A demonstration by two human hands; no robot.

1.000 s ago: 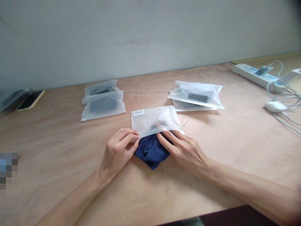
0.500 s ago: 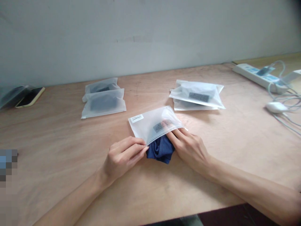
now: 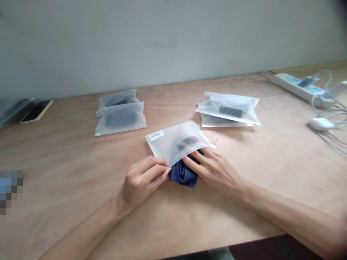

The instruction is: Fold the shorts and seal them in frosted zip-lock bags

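Note:
A frosted zip bag (image 3: 173, 139) with a white sticker and a dark printed label lies at the middle of the table, its mouth toward me. My left hand (image 3: 148, 177) pinches the left corner of that mouth between thumb and fingers. Dark blue folded cloth (image 3: 182, 174) sticks out of the opening, the rest of it hidden inside. My right hand (image 3: 214, 166) lies palm down over the cloth, fingers stretched and apart. Its fingertips reach into the bag and show faintly through the plastic.
Two filled frosted bags (image 3: 121, 117) lie at the back left, and a small pile of similar bags (image 3: 230, 104) at the back right. A phone (image 3: 38, 111) lies partly under another bag at far left. A power strip (image 3: 300, 88) and a white charger (image 3: 321, 124) with cables sit at right.
My right hand's fingers have spread and shifted left across the cloth, reaching farther into the bag. The left hand keeps its pinch on the corner.

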